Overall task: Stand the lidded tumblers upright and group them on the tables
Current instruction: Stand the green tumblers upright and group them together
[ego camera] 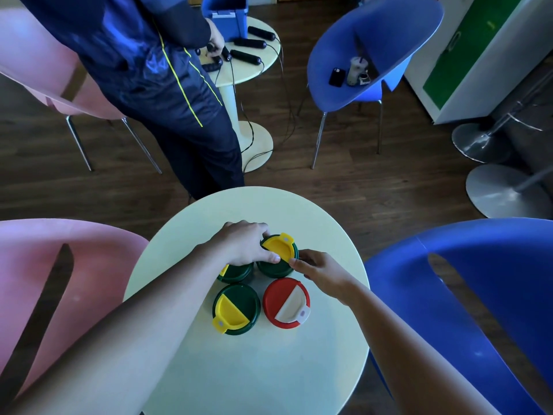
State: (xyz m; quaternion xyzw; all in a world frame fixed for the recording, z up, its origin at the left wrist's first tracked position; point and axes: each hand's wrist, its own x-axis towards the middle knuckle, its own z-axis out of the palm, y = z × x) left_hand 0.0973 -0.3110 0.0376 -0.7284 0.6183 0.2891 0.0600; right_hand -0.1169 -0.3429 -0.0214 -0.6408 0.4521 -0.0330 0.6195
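Several lidded tumblers stand upright in a tight group on a round cream table [299, 369]. The far right one, a green tumbler with a yellow flap [279, 250], is held from both sides: my left hand [245, 242] wraps its left rim and my right hand [318, 269] pinches its right edge. A second green tumbler [236, 272] is partly hidden under my left wrist. Nearer to me stand a green tumbler with a yellow flap [235, 310] and a red tumbler with a white flap [285, 302].
A person in dark blue clothes [155, 70] stands beyond the table, by a second round table [251, 64] with black handles, cords and a blue box [227, 16]. Pink chairs [39, 283] stand left, blue chairs [463, 295] right, one holding a phone and cup [354, 71].
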